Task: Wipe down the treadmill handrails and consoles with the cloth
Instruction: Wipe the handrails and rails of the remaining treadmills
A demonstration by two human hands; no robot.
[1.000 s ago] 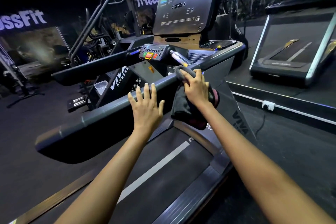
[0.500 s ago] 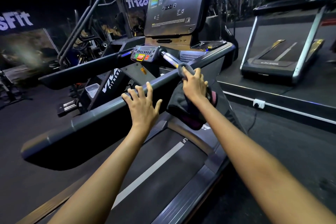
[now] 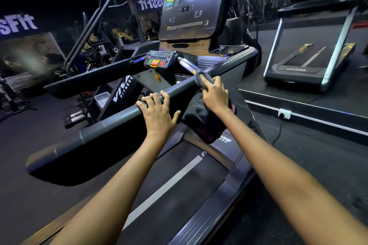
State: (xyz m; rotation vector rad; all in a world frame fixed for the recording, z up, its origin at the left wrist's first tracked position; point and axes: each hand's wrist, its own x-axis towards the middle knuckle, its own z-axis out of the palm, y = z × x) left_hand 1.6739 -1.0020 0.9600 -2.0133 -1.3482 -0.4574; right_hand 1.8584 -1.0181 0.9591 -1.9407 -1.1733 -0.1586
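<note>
A dark grey handrail (image 3: 111, 120) of the treadmill runs from lower left up to the console. My left hand (image 3: 157, 111) grips this rail from above, fingers curled over its top. Just to the right, my right hand (image 3: 214, 95) presses a dark cloth (image 3: 201, 119) against the rail; the cloth wraps over the bar and hangs down below my hand. Beyond stand the button panel (image 3: 159, 59) with red and green keys and the large dark console screen (image 3: 191, 4). The far handrail (image 3: 95, 76) lies to the left.
The treadmill belt (image 3: 179, 177) with a white stripe runs under my arms. A second treadmill (image 3: 310, 61) stands on a raised platform at right. A stair machine (image 3: 99, 26) and other gym gear fill the left background. A white socket box (image 3: 284, 113) sits on the platform edge.
My left hand went from lying flat against the rail to curling its fingers over the top. My right hand stayed on the cloth at the same part of the rail.
</note>
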